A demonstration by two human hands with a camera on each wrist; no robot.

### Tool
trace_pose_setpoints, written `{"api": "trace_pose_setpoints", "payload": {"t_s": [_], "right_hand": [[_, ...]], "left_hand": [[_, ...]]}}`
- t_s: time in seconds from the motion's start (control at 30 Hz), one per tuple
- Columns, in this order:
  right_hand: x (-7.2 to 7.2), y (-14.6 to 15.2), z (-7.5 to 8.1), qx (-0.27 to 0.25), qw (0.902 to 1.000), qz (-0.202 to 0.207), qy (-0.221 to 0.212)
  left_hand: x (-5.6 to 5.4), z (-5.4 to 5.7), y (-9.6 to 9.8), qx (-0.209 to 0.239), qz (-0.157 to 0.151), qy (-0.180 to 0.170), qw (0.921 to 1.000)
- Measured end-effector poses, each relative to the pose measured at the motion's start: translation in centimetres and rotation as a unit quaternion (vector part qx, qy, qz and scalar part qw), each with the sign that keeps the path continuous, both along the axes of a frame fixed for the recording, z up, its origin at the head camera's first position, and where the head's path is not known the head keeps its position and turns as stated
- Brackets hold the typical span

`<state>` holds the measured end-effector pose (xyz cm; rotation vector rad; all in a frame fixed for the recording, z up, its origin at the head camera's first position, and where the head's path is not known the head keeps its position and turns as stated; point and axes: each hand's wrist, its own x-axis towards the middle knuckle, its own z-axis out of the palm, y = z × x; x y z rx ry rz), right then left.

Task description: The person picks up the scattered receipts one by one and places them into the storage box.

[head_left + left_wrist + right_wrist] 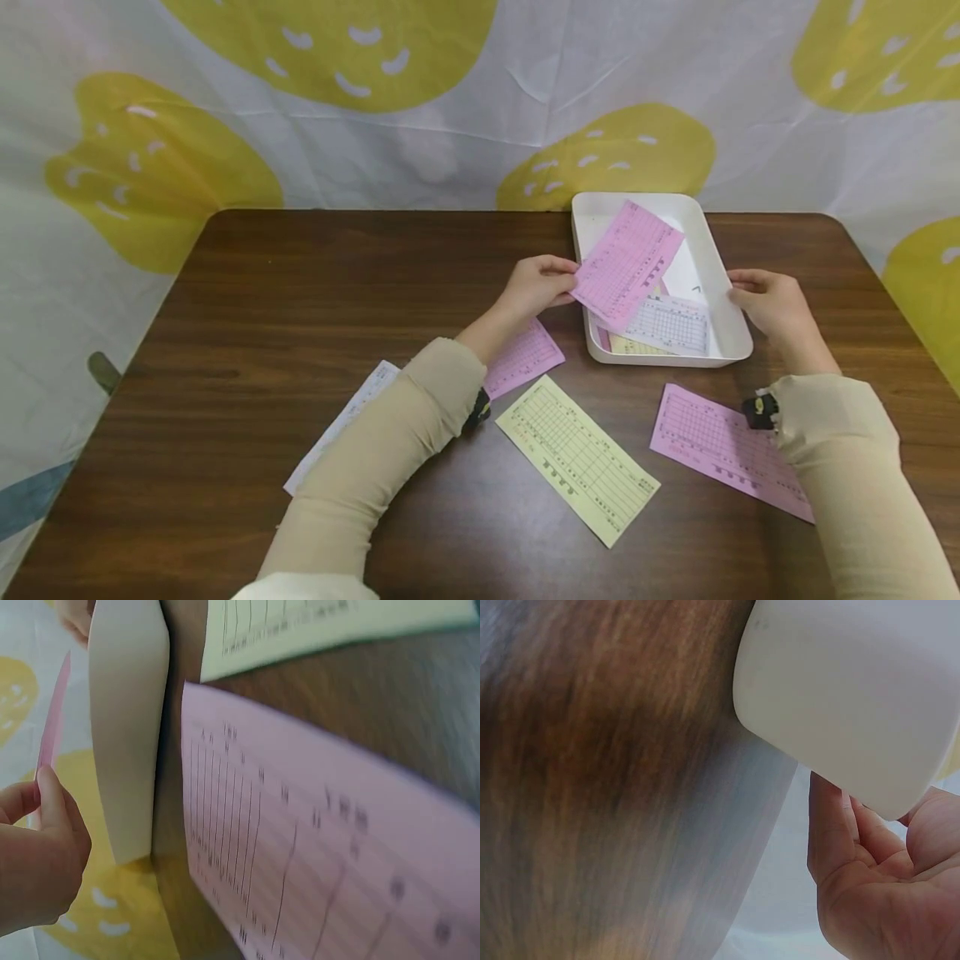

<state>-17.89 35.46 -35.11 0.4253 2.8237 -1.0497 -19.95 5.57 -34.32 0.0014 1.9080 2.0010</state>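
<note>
Between thumb and fingers, my left hand [534, 283] pinches a pink printed form [628, 265] by its lower left edge. That form slants over the white tray [720, 292]; in the left wrist view the pink form [54, 724] shows nearly edge-on above the tray's side. My right hand [780, 308] grips the tray's right wall, and in the right wrist view the right hand [885, 877] has its fingers at the tray's [847, 690] edge. Inside the tray lie a white form [675, 325] and a yellow form [633, 346], partly covered.
On the brown table [300, 283] lie a yellow form [577, 458], a pink form [712, 437] partly under the right sleeve, another pink form [528, 358] beside the left forearm, and a white form [345, 417] partly hidden by the left sleeve. A patterned curtain [450, 142] hangs behind.
</note>
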Motion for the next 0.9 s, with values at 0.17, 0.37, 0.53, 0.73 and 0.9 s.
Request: {"api": "trace_pose_setpoints", "payload": {"t_s": [0.17,0.37,0.53,0.73,0.9], "right_hand": [[0.0,0.2,0.0,-0.004,0.9998,0.007,0.016],[0.2,0.6,-0.1,-0.013,0.9998,0.012,0.007],[0.4,0.7,-0.1,-0.020,0.9996,0.019,-0.004],[0.6,0.9,-0.1,-0.039,0.9988,0.023,-0.020],[0.6,1.2,-0.1,-0.043,0.9983,0.031,-0.024]], "left_hand": [[0.3,-0.5,1.3,0.007,0.011,-0.008,0.9999],[0.8,-1.1,2.4,0.018,0.037,-0.020,0.9990],[1.1,-1.3,3.1,0.020,0.042,-0.026,0.9986],[1.3,-1.2,3.5,0.022,0.041,-0.029,0.9985],[1.3,-1.2,3.5,0.024,0.035,-0.025,0.9988]]}}
